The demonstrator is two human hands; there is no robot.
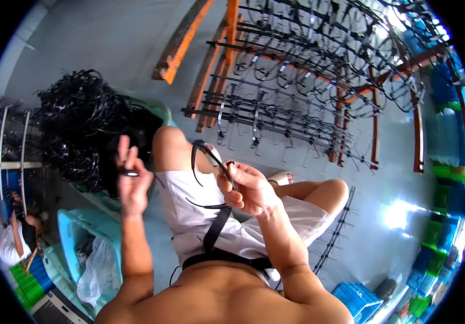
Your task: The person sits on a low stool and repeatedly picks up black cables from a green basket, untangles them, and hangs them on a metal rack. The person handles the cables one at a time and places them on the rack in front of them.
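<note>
Strips [193, 160] are dangling from the pinching right hand [247, 188]; left hand [134, 181] is hovering half-spread near the basket [161, 109]; slackening could drop them.

Off to the person's left sits a basket [160, 111] with a heap of strips [78, 116] in it, piled over its rim; the left hand [134, 183] is raised before the heap, and the right hand [247, 187], above the lap [248, 232], holds a strip [214, 157]. Nearer on the left stands a crate [66, 222] with a plastic bag [97, 272] in it, another person [12, 240] farther out. Ahead and rightward, rods [275, 120] run across a rack [183, 43]; a rod [336, 233] lies on the floor [370, 243] beside the right thigh [311, 213], a second basket [356, 301] sits behind that, and stacked crates [440, 232] line the far right
</note>
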